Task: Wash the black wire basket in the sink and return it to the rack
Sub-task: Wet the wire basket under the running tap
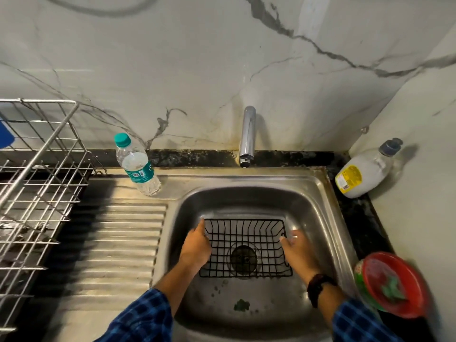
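Black wire basket (246,248) on the floor of the steel sink (318,193), over the drain and below the tap (247,137). My left hand (196,245) grips its left rim, fingers curled over the wire; my right hand (296,248) lies against the right rim, and I cannot tell whether it clasps. Silver rack (37,183) stands at left, beyond the drainboard.

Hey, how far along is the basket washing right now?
Done: the black wire basket is off the rack and sits in the sink, over the drain. In hand: the left hand grips its left edge; the right hand is at its right edge. Left: no water is visible from the tap, so washing, rinsing and returning it to the rack remain.
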Tool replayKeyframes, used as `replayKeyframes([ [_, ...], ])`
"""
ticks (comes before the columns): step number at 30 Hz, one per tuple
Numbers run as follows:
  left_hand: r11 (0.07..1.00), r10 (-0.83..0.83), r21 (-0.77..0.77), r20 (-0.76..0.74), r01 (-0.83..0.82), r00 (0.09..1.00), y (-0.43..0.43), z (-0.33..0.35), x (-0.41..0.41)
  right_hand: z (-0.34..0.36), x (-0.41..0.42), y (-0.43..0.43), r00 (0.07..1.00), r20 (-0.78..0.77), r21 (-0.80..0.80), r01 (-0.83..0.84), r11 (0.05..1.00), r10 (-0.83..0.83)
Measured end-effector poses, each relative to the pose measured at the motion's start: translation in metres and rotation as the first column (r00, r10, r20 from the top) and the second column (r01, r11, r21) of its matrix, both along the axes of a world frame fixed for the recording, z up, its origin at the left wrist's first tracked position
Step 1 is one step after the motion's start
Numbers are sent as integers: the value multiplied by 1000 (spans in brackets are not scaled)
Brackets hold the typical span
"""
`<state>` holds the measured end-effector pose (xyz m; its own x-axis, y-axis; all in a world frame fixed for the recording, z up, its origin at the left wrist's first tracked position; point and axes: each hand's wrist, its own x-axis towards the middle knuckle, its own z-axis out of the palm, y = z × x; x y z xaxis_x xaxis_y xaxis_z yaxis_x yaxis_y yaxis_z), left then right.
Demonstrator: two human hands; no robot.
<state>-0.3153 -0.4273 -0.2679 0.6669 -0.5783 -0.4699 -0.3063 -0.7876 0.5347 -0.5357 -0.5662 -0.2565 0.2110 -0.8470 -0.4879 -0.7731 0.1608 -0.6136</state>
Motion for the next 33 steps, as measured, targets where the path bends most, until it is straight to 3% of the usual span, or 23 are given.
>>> replayKeyframes([
  [4,975,-124,-175,95,139,988,-41,57,8,44,-30,53,984,150,-20,-94,995,96],
  [8,884,-65,-443,207,152,976,-96,107,17,45,-45,84,971,195,37,-146,989,136],
  [10,850,-28,-506,236,147,971,-122,123,21,45,-47,90,971,186,46,-163,985,152],
  [19,901,43,-430,206,51,978,-161,138,33,45,-61,99,972,205,3,-121,993,118],
  [23,891,41,-455,65,-7,997,-157,127,45,40,-68,99,971,223,8,-87,996,83],
  [29,892,5,-445,184,78,983,-163,130,40,38,-65,98,971,215,10,-113,993,109],
  [33,917,59,-396,-3,-56,998,-153,118,53,38,-59,99,970,218,6,-113,994,109],
])
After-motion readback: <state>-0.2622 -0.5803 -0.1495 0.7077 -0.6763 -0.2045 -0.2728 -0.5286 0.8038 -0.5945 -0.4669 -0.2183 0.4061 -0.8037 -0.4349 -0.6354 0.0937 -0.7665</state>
